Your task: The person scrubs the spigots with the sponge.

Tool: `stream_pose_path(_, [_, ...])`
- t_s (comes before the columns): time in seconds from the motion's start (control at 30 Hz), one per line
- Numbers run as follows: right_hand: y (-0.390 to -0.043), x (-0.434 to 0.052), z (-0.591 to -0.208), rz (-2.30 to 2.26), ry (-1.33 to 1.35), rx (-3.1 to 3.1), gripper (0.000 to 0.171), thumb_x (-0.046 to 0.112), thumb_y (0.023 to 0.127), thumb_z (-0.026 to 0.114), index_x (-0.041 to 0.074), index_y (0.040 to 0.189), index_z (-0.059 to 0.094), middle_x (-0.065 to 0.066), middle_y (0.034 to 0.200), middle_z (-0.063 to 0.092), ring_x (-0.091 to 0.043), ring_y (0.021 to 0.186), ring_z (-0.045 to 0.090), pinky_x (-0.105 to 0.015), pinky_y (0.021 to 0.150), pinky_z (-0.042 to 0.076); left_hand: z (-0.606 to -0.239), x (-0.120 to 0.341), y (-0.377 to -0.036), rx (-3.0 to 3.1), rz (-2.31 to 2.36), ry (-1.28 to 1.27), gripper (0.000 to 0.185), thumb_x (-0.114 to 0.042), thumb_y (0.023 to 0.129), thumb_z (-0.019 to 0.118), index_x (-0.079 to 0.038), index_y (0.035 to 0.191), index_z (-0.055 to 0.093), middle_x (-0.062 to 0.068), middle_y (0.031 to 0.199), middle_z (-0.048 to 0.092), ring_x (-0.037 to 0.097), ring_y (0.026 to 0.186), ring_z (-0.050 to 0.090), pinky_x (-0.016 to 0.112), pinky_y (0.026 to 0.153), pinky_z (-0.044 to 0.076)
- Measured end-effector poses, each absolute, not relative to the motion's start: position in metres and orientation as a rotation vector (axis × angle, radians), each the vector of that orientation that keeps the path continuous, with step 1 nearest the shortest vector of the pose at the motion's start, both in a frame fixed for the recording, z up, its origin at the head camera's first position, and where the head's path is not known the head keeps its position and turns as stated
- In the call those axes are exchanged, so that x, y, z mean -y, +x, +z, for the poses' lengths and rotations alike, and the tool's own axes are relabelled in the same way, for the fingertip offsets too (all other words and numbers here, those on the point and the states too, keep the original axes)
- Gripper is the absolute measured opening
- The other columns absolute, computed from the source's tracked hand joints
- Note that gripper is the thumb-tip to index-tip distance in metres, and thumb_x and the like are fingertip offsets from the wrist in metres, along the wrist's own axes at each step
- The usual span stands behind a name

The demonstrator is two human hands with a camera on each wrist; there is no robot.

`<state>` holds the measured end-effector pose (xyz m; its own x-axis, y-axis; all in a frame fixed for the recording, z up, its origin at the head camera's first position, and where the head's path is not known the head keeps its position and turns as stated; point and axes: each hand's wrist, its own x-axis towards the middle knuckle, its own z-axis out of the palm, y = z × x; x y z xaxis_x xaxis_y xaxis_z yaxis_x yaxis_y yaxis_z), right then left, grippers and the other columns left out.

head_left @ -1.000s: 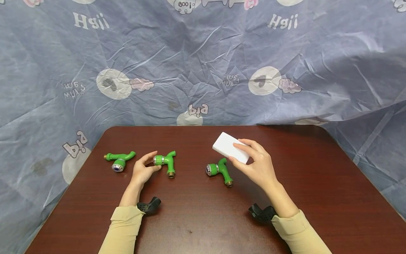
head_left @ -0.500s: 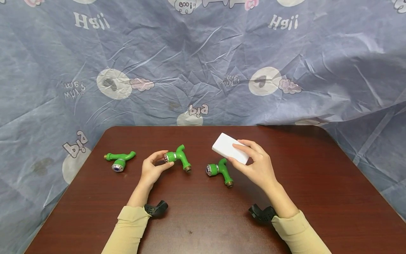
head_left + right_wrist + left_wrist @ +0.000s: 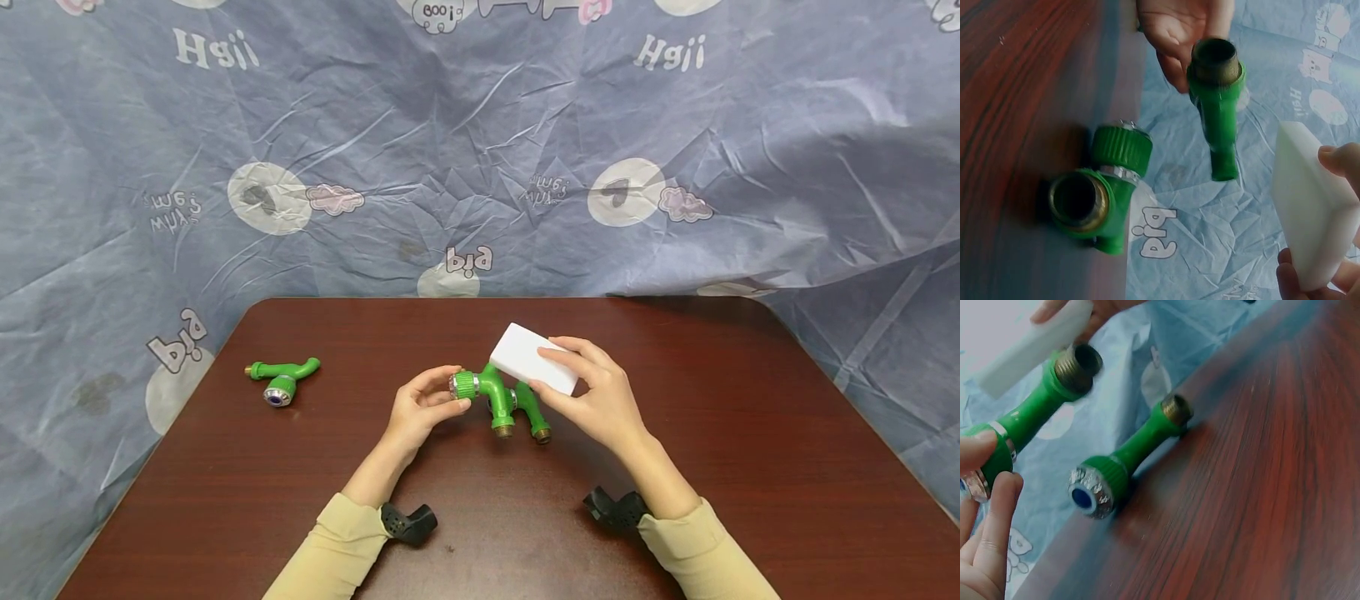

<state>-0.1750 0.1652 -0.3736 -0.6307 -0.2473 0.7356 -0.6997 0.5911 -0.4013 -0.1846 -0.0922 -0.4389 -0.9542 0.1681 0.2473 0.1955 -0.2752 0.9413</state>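
My left hand (image 3: 422,408) pinches a green tap (image 3: 491,392) by its ribbed, chrome-ended knob, thumb on the near side. The tap is held above the table, its brass threaded end toward me. In my right hand (image 3: 600,392) is a white block, sponge-like in look (image 3: 528,354), gripped between thumb and fingers and tilted. The block's left corner is close to the held tap's spout; whether they touch I cannot tell. A second green tap (image 3: 1116,200) lies on the table below both hands, partly hidden behind the held one in the head view.
A third green tap (image 3: 283,375) lies at the left of the dark red-brown table (image 3: 225,500). Behind the table's far edge hangs a blue-grey printed cloth (image 3: 420,167). Each wrist wears a black camera mount (image 3: 408,525).
My left hand has lifted its tap off the table and carried it right, up to the white block. My right hand has shifted slightly left and down, still gripping the block.
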Motion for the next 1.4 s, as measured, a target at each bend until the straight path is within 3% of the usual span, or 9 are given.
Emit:
stream_pose_path(0.33, [-0.175, -0.157, -0.382, 0.873, 0.861, 2.254, 0.039, 0.028, 0.071, 0.08, 0.013, 0.106, 0.071, -0.004, 0.113, 0.062, -0.02, 0.101, 0.059, -0.033, 0.073, 0.049, -0.437, 0.082, -0.179, 1.729, -2.629, -0.421, 0.05, 0.014, 0.079, 0.063, 0.014, 0.126, 0.045, 0.007, 0.101, 0.064, 0.017, 0.084, 0.067, 0.037, 0.076, 0.055])
stream_pose_path(0.8, [-0.172, -0.15, -0.388, 0.868, 0.929, 2.285, 0.037, 0.027, 0.075, 0.078, 0.013, 0.109, 0.071, -0.004, 0.115, 0.062, -0.022, 0.103, 0.059, -0.037, 0.08, 0.05, -0.438, 0.079, -0.176, 1.758, -2.662, -0.412, 0.05, 0.012, 0.079, 0.065, 0.013, 0.126, 0.047, 0.008, 0.106, 0.062, 0.016, 0.089, 0.065, 0.034, 0.08, 0.054])
stream_pose_path(1.13, [-0.18, -0.162, -0.386, 0.843, 0.576, 2.211, 0.037, 0.023, 0.07, 0.081, 0.011, 0.104, 0.073, -0.006, 0.11, 0.064, -0.024, 0.097, 0.06, -0.036, 0.066, 0.048, -0.439, 0.08, -0.179, 1.752, -2.609, -0.407, 0.052, 0.013, 0.077, 0.066, 0.015, 0.126, 0.046, 0.007, 0.1, 0.061, 0.016, 0.082, 0.067, 0.036, 0.076, 0.055])
stream_pose_path(1.3, [-0.174, -0.153, -0.388, 0.934, 0.757, 2.22, 0.038, 0.024, 0.072, 0.081, 0.012, 0.107, 0.071, -0.005, 0.114, 0.062, -0.021, 0.102, 0.058, -0.032, 0.072, 0.049, -0.439, 0.081, -0.178, 1.742, -2.571, -0.396, 0.052, 0.014, 0.075, 0.068, 0.012, 0.123, 0.05, 0.008, 0.101, 0.061, 0.017, 0.082, 0.067, 0.036, 0.075, 0.056])
stream_pose_path(1.4, [-0.171, -0.146, -0.39, 0.921, 0.92, 2.236, 0.038, 0.027, 0.075, 0.079, 0.013, 0.109, 0.07, -0.005, 0.116, 0.061, -0.021, 0.103, 0.057, -0.035, 0.075, 0.05, -0.44, 0.081, -0.179, 1.774, -2.534, -0.395, 0.049, 0.014, 0.072, 0.07, 0.01, 0.119, 0.055, 0.008, 0.103, 0.063, 0.019, 0.084, 0.066, 0.032, 0.075, 0.055])
